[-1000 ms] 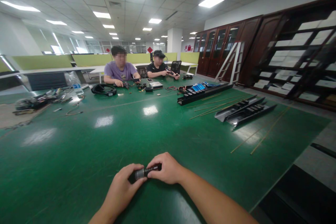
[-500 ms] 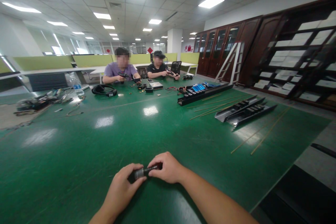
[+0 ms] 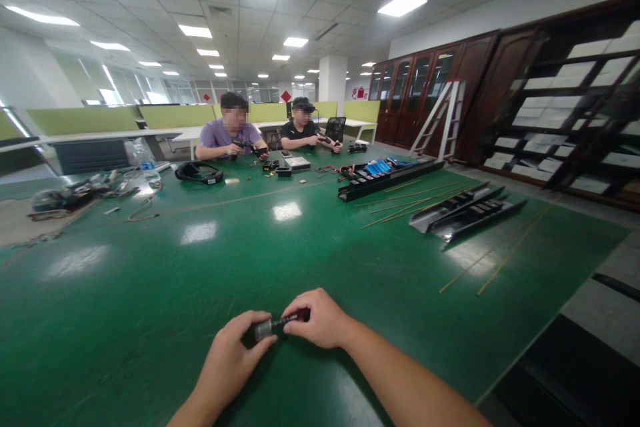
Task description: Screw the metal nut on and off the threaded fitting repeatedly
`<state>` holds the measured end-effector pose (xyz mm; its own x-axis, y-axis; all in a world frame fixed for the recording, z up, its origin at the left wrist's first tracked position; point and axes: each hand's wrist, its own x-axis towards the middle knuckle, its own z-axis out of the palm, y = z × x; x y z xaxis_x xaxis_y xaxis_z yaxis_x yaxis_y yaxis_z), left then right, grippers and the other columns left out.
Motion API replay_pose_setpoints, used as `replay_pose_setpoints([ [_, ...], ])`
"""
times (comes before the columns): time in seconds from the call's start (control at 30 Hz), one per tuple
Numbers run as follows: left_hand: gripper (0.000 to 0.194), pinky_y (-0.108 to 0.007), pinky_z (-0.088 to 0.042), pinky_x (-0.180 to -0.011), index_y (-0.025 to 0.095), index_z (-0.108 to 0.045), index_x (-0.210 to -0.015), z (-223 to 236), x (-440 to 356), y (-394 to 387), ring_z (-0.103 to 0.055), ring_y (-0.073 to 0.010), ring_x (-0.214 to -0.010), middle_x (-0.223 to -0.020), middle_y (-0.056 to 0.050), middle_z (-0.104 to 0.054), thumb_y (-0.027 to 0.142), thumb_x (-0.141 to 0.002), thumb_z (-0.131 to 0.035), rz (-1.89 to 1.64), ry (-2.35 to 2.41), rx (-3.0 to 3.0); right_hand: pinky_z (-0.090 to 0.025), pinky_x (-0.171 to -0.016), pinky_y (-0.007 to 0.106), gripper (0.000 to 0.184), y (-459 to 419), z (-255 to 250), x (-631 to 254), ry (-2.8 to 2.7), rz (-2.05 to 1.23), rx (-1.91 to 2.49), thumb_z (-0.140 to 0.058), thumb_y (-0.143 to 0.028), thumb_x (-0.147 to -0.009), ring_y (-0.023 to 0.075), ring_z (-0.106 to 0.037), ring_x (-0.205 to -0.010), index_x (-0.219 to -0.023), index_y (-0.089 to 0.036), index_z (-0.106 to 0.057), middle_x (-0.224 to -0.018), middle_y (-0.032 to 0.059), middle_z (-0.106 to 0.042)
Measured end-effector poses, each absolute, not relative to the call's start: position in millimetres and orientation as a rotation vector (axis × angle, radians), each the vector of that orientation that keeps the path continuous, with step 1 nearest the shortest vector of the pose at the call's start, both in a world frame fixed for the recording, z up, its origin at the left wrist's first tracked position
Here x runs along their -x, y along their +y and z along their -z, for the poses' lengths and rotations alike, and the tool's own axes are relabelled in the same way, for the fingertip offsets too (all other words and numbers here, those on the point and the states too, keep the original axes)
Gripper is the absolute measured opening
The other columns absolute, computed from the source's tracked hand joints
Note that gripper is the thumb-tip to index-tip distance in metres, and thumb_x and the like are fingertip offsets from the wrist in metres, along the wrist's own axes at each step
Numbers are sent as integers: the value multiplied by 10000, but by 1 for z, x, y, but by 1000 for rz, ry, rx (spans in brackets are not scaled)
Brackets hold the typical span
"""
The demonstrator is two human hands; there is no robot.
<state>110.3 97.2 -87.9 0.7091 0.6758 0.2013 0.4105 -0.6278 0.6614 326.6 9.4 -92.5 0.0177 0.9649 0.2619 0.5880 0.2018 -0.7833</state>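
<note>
Close to the front edge of the green table (image 3: 210, 280), both my hands grip a short, dark cylindrical tool (image 3: 263, 329) with a silver-grey band. My left hand (image 3: 233, 357) is closed around its thicker left end, thumb below and fingers above. From there a thinner, dark stem runs to the right. My right hand (image 3: 317, 319) pinches that stem between thumb and forefinger, its other fingers curled. A dark reddish part shows inside the right-hand grip. The tool lies nearly level, low over or on the tabletop; its exact kind is too small to make out.
Two people sit across the table, handling dark devices. A black headset (image 3: 199, 173) and cable clutter (image 3: 85, 190) lie on the far left. Dark metal channels (image 3: 467, 213) and thin rods (image 3: 515, 250) lie on the right. Behind them stands a ladder (image 3: 445, 120).
My hands and the tool have barely shifted, the left hand very slightly leftward. Across the table, the person in purple has moved their hands a little.
</note>
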Motion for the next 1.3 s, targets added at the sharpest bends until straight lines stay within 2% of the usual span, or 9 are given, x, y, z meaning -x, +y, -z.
replay_pose_setpoints([
  [0.37,279,-383,-497,-968,259,-649,-1072,88,-109,101,-645,-230,-1032,-1087,-31,-692,388,-827,-683,-644,832,-2312,-435,-599,206,174,9,90,-324,-1562,-613,1461,-731,-247,-731,118,-584,-620,-887,-178,-766,-721,14,-688],
  [0.57,247,-369,-521,-893,259,-652,-1049,83,-109,101,-635,-233,-994,-1038,-35,-670,382,-836,-678,-654,822,-2405,-432,-574,200,172,10,92,-325,-1535,-613,1461,-734,-215,-717,110,-579,-590,-882,-173,-761,-700,7,-679],
  [0.77,347,-394,-524,-897,292,-639,-1178,83,-106,102,-635,-244,-977,-1031,-39,-679,402,-850,-663,-653,798,-2490,-437,-572,198,172,9,93,-325,-1551,-600,1454,-734,-216,-714,108,-578,-588,-880,-176,-759,-698,4,-676],
  [1.1,225,-367,-519,-903,238,-641,-1056,73,-104,103,-628,-239,-1007,-1077,-58,-657,362,-871,-609,-571,823,-2456,-456,-585,210,175,6,86,-329,-1558,-566,1479,-737,-207,-699,118,-586,-596,-870,-179,-763,-716,14,-688],
  [1.23,297,-385,-550,-868,227,-626,-1080,68,-99,104,-654,-251,-961,-1046,-60,-677,445,-883,-583,-548,931,-2383,-479,-631,225,162,6,78,-337,-1542,-511,1481,-728,-197,-711,131,-613,-638,-868,-177,-763,-748,25,-703],
  [1.3,379,-415,-546,-927,236,-611,-1167,68,-91,104,-654,-264,-1033,-1129,-65,-679,490,-894,-549,-574,969,-2325,-486,-650,232,157,6,76,-341,-1513,-477,1493,-722,-190,-717,138,-622,-659,-868,-174,-763,-762,32,-709],
])
